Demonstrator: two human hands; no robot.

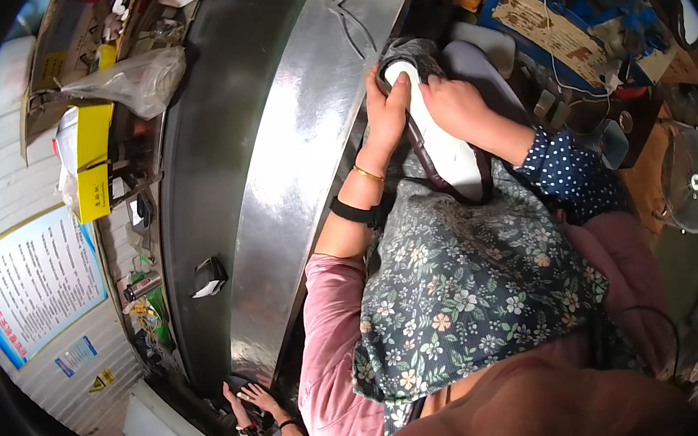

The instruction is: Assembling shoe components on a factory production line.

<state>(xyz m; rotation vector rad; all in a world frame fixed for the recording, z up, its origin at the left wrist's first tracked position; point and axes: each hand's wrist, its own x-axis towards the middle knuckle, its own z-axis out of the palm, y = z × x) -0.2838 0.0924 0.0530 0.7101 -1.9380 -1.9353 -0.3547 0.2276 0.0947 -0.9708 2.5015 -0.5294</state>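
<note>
My left hand and my right hand both grip a shoe upper, white inside with a dark rim, held against my floral apron. The left fingers curl over the shoe's top edge near its toe. The right hand presses on it from the right side. A gold bangle and a black band sit on my left wrist. The shoe's lower part is hidden behind the apron.
A long shiny metal conveyor bench curves along my left, with a dark belt beside it. Wire pliers lie on the bench top. Another person's hands rest at the bench's near end. A fan stands at right.
</note>
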